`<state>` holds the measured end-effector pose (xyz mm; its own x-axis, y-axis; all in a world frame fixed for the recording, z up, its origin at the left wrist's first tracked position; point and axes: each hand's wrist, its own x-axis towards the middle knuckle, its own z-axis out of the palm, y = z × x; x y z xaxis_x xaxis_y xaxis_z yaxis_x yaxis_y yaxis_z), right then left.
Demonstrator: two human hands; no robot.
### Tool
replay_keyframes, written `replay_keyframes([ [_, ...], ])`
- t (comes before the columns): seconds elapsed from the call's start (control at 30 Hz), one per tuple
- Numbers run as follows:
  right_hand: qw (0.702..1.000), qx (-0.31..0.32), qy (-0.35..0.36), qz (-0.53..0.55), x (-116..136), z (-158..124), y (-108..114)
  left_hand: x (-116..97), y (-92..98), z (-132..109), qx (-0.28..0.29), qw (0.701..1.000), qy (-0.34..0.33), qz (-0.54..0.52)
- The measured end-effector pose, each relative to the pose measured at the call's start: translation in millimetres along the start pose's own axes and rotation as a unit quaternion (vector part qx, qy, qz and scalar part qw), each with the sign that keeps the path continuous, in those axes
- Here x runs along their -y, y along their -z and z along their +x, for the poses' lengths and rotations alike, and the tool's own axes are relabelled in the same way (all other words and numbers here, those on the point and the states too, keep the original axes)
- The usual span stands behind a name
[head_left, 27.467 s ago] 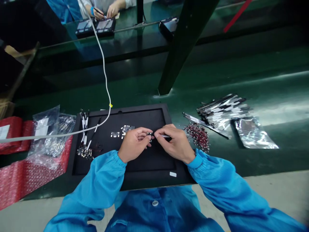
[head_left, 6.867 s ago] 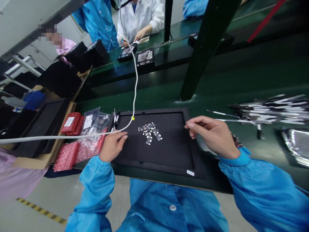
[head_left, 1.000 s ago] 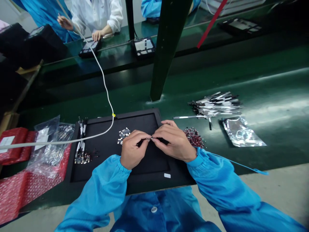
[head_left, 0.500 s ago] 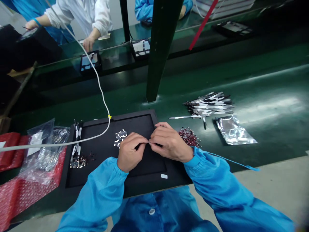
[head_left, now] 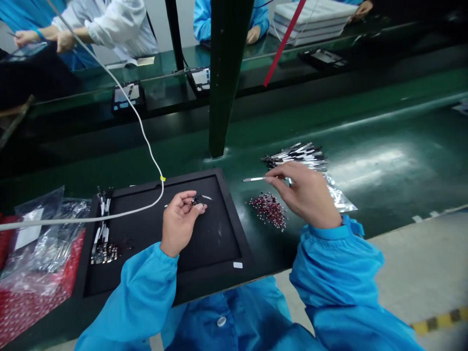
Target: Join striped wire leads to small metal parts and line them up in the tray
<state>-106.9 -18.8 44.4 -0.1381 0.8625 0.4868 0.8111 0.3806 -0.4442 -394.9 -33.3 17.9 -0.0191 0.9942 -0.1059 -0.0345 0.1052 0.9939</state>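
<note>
Left hand (head_left: 179,225) is palm-up over the black foam tray (head_left: 215,254), fingers curled; thumb and fingertips are closed on a small dark component (head_left: 198,200), detail too small to read; a thin pale strip (head_left: 206,197) lies just beyond it on the tray. Right hand (head_left: 303,195) is off the tray, to its right, above the green table (head_left: 383,141); thumb and index pinch a silver-and-black strip (head_left: 254,179), which sticks out left toward the tray edge. Below that hand, a heap of small red-and-black parts (head_left: 268,210) sits on the table; above it, a pile of silver-and-black strips (head_left: 296,156) lies beside a foil bag (head_left: 340,201), hand partly covering it. Left end of tray: white-and-black strips (head_left: 103,214) and a cluster of small assembled parts (head_left: 103,253); a white cable (head_left: 127,215) with a yellow tag (head_left: 162,179) crosses over the tray. Lower left: clear plastic bag (head_left: 40,214) on red bubble-wrap bags (head_left: 32,297). Upper left: a co-worker's hand (head_left: 62,41), white sleeve, beyond a black post (head_left: 223,73).
</note>
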Motion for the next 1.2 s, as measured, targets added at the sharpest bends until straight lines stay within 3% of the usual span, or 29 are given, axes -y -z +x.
replay_keyframes([
  [0.1,0.991,0.137,-0.010,-0.007,-23,-9,-15,0,1.7,1,0.013,1.000,0.013,0.001],
  [0.17,0.983,0.185,-0.015,-0.007,-31,-14,-29,0,2.3,0,0.020,0.999,0.024,-0.008],
  [0.3,0.975,0.221,-0.011,-0.031,-32,-16,-45,-3,1.6,-1,0.034,0.994,0.071,-0.070],
  [0.57,0.965,0.247,0.011,-0.088,-29,-22,-52,-9,0.2,-4,0.071,0.983,0.135,-0.101],
  [0.67,0.970,0.229,0.013,-0.076,-29,-23,-49,-8,0.8,-4,0.075,0.983,0.138,-0.091],
  [0.77,0.986,0.167,0.010,-0.009,-26,-18,-41,-6,1.6,-4,0.078,0.984,0.137,-0.083],
  [0.93,0.986,0.062,-0.003,0.157,5,-11,-31,0,-0.8,-4,0.091,0.988,0.112,-0.064],
  [1.1,0.968,0.015,0.064,0.244,43,-18,-49,5,-4.0,-8,0.078,0.996,0.038,-0.032],
  [1.2,0.969,-0.022,0.077,0.233,53,-24,-62,4,-4.3,-11,0.115,0.992,-0.007,0.049],
])
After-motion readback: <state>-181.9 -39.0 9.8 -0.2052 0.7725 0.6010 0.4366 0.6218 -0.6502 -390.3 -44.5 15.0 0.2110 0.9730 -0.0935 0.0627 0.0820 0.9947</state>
